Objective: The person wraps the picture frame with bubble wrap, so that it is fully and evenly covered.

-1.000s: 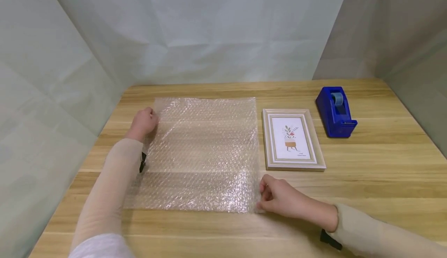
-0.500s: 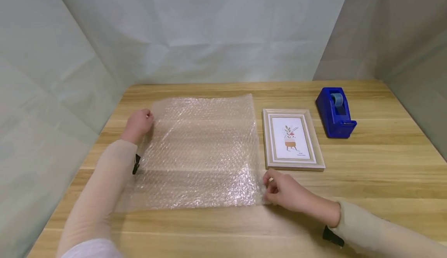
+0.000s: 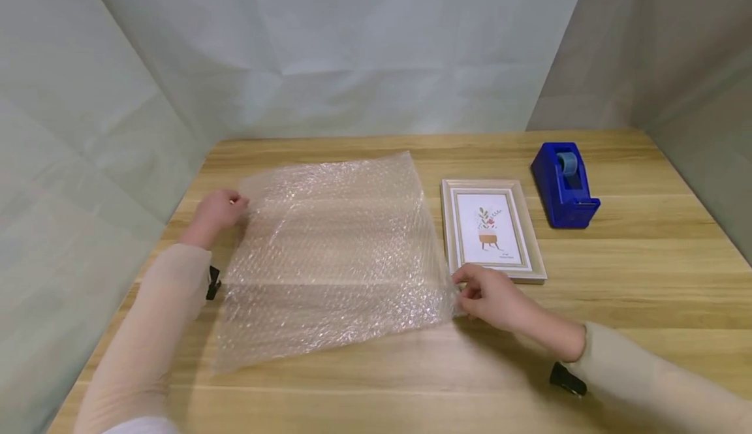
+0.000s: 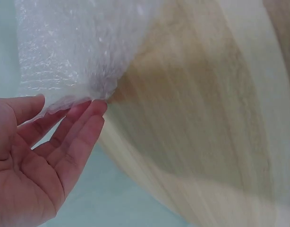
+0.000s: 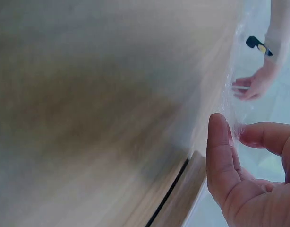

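Observation:
A clear sheet of bubble wrap (image 3: 335,258) is spread between my two hands above the wooden table. My left hand (image 3: 219,212) pinches its far left corner; in the left wrist view the thumb and fingertips hold the crinkled wrap (image 4: 83,52). The near right corner is pinched by my right hand (image 3: 493,295), whose thumb and fingers close on the thin edge in the right wrist view. That hand sits just in front of the picture frame (image 3: 533,245) and overlaps its near edge in the head view. Whether it touches the frame I cannot tell.
Right of the picture frame stands a blue tape dispenser (image 3: 565,192) with a roll of tape. The wooden table (image 3: 646,303) carries everything, and pale cloth sheets (image 3: 376,49) hang behind it and at both sides.
Both hands keep their pinch on the bubble wrap. The left hand has moved left and slightly nearer; the right has gone right and farther away. The sheet has turned, its near edge now slanting.

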`<state>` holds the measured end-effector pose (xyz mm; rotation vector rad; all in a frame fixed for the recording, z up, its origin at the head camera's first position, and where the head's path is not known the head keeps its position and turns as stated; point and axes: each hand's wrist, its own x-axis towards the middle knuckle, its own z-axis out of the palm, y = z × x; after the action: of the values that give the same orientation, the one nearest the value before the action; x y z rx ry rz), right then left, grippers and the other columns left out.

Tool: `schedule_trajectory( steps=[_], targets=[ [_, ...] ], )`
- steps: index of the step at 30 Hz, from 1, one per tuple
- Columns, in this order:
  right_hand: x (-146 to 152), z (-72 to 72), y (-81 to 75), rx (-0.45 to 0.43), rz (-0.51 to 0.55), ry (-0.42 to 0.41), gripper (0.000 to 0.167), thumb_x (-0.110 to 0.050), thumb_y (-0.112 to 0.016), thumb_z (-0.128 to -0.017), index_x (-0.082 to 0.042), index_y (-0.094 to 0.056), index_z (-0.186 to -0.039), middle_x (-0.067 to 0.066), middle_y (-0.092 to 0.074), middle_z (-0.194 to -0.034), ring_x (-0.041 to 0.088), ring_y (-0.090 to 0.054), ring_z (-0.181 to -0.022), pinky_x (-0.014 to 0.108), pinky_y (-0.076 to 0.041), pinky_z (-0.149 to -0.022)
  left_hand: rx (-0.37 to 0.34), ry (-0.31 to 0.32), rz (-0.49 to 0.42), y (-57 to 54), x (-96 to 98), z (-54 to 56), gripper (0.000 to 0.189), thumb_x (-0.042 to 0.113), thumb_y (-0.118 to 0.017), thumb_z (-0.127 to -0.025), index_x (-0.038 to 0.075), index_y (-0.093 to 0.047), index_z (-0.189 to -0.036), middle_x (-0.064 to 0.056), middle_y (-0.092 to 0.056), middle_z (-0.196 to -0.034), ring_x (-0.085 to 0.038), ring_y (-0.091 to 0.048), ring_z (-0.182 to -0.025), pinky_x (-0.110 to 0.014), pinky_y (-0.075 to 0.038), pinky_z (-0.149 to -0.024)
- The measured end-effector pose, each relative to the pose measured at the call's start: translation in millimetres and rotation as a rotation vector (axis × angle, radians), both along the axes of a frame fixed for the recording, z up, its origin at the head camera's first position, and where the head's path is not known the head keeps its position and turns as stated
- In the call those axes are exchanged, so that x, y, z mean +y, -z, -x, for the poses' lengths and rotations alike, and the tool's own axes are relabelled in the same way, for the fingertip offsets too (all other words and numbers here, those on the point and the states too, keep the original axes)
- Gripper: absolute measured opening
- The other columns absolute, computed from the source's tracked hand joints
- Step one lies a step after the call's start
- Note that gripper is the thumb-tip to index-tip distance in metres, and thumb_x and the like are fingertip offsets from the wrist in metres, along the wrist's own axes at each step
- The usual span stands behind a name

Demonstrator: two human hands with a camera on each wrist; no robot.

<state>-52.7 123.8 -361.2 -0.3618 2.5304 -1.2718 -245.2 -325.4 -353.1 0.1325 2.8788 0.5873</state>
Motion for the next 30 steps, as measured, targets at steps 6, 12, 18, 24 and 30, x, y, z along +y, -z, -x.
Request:
schedule_trajectory(
  steps=[6, 12, 18, 24, 30],
  targets=[
    [5.3, 11.0, -4.8, -0.02, -0.011, 0.06, 0.024, 0.005, -0.063, -0.08, 0.007, -0.058, -0.103, 0.008, -0.065, -0.07, 0.016, -0.063, -0.055, 0.025, -0.054, -0.05, -0.031, -0.002, -0.019, -8.2, -8.1, -4.3, 0.046, 0.026, -0.043, -0.099, -0.014, -0.055, -0.118, -0.031, -0.063, -0.104, -0.033, -0.066, -0.081, -0.045, -0.052, -0.072],
    [12.1, 22.8, -10.1, -0.071, 0.003, 0.128, 0.024, 0.004, -0.06, -0.083, 0.009, -0.056, -0.106, 0.012, -0.066, -0.075, 0.019, -0.066, -0.06, 0.03, -0.059, -0.057, -0.08, -0.007, -0.106, -18.4, -15.0, -3.2, 0.049, 0.024, -0.049, -0.097, -0.02, -0.051, -0.12, -0.032, -0.063, -0.105, -0.025, -0.067, -0.077, -0.043, -0.056, -0.076],
    [19.2, 33.4, -12.3, -0.043, 0.006, 0.133, 0.025, 0.006, -0.057, -0.084, 0.012, -0.055, -0.108, 0.015, -0.066, -0.075, 0.021, -0.067, -0.061, 0.032, -0.059, -0.058, 0.048, 0.031, -0.153, -14.6, -18.8, -3.2, 0.031, 0.012, -0.059, -0.09, -0.015, -0.062, -0.104, -0.027, -0.065, -0.092, -0.002, -0.053, -0.066, -0.019, -0.048, -0.059],
    [25.5, 43.9, -14.0, -0.032, 0.004, 0.162, 0.025, 0.006, -0.056, -0.085, 0.014, -0.055, -0.109, 0.018, -0.065, -0.076, 0.021, -0.067, -0.063, 0.029, -0.059, -0.059, 0.077, 0.016, -0.245, -8.9, -20.6, -7.5, 0.043, 0.002, -0.061, -0.085, -0.013, -0.048, -0.123, -0.035, -0.06, -0.108, 0.005, -0.051, -0.07, -0.011, -0.047, -0.058],
    [23.2, 44.7, -21.1, -0.016, -0.045, 0.22, 0.026, 0.002, -0.058, -0.087, 0.012, -0.055, -0.11, 0.018, -0.066, -0.079, 0.019, -0.067, -0.061, 0.027, -0.058, -0.058, 0.025, 0.057, -0.26, -6.8, -24.1, -4.6, 0.065, 0.001, -0.061, -0.083, -0.008, -0.032, -0.141, -0.036, -0.057, -0.114, 0.001, -0.054, -0.07, -0.016, -0.049, -0.057]
  ],
)
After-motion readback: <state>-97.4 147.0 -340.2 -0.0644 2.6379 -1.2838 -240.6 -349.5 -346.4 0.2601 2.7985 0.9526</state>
